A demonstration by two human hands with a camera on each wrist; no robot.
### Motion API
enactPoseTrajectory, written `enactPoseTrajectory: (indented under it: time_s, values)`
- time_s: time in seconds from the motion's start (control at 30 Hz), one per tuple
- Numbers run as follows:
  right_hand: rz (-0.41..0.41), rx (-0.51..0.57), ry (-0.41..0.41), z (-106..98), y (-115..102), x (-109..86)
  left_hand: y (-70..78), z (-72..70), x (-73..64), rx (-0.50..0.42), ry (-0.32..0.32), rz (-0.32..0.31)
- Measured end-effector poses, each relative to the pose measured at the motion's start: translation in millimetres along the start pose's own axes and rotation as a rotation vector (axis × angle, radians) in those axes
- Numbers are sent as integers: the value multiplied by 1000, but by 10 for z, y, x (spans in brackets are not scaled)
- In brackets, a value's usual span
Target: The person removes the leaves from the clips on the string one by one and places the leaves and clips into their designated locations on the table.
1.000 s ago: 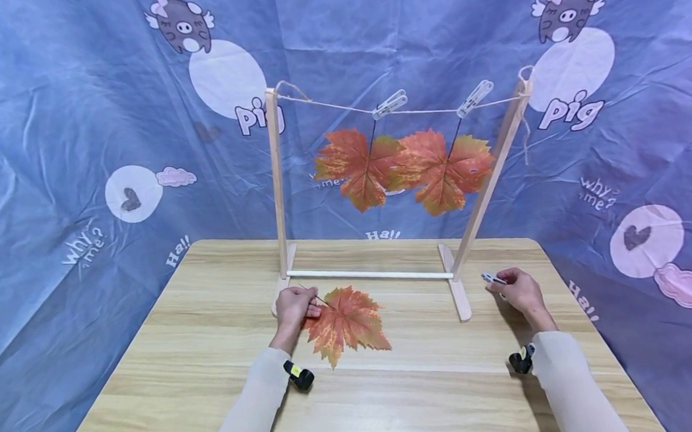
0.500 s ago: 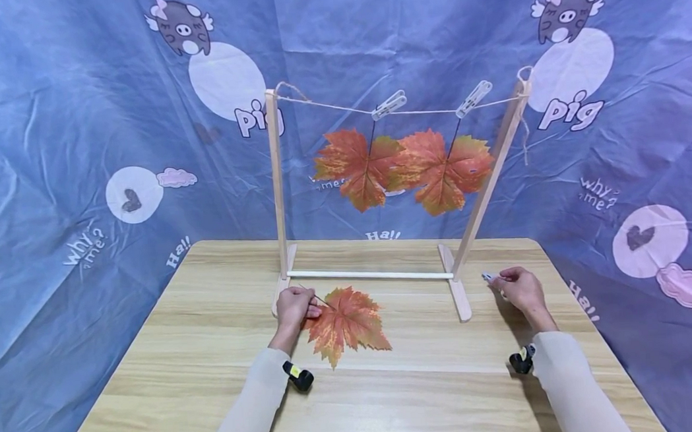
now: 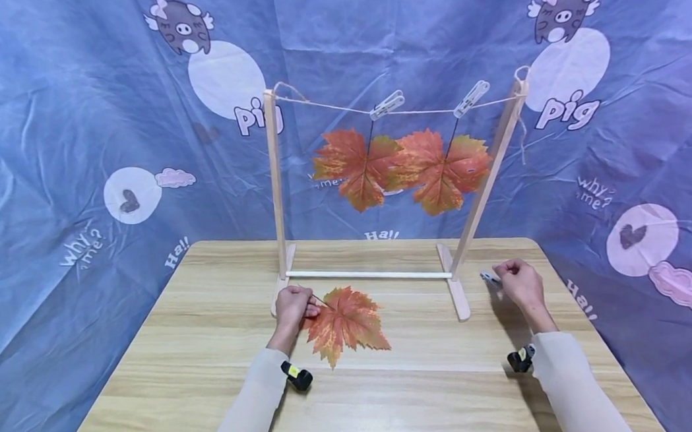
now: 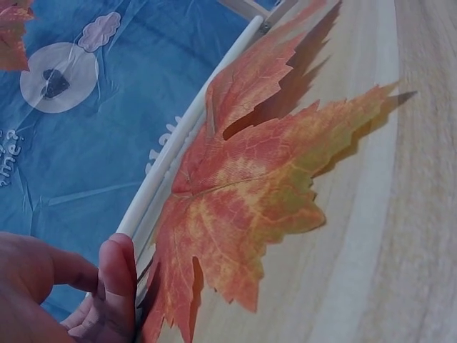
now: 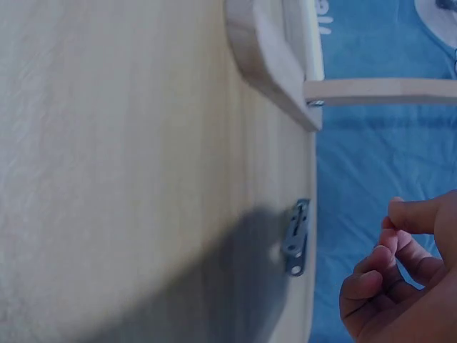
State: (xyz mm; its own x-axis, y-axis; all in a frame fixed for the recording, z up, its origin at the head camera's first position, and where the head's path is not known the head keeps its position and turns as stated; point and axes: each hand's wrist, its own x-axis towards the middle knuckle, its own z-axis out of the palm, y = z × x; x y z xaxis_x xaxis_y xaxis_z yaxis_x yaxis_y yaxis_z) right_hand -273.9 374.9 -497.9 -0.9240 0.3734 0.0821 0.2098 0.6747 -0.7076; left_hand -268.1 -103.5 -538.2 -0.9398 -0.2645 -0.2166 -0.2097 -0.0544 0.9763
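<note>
My left hand (image 3: 294, 308) pinches the dark stem of an orange-red maple leaf (image 3: 345, 322) lying near the table's middle. In the left wrist view the leaf (image 4: 228, 200) spreads out beside my curled fingers (image 4: 118, 275), its edges raised a little off the wood. A pale clothespin (image 3: 490, 278) lies on the table right of the rack; in the right wrist view this clothespin (image 5: 296, 239) is apart from my fingers. Just above it, my right hand (image 3: 521, 288) has loosely bent fingers with nothing visible between them.
A wooden rack (image 3: 277, 187) stands toward the back, with a white crossbar (image 3: 370, 274) low down. Two clothespins hold two maple leaves (image 3: 438, 171) on its string (image 3: 327, 104). Behind the table (image 3: 393, 398) hangs a blue printed cloth (image 3: 79, 126).
My right hand has let go of the clothespin and drawn up and back from it slightly. The clothespin stays on the table. My left hand and its leaf have hardly moved.
</note>
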Motion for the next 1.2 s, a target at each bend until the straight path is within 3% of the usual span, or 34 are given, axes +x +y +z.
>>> enactPoseTrajectory:
  time_s: [0.3,0.57,0.77,1.2]
  values:
    - [-71,18,32,-49,-240,-27,80,-18,18,16,4,7]
    - [-133,108,91,-139,-504,-69,267,-21,21,-17,6,26]
    - [-181,179,119,-195,-726,-143,464,-27,-8,-31,9,64]
    - [-331,272,169,-327,-1109,-215,753,-2,-85,-37,-70,206]
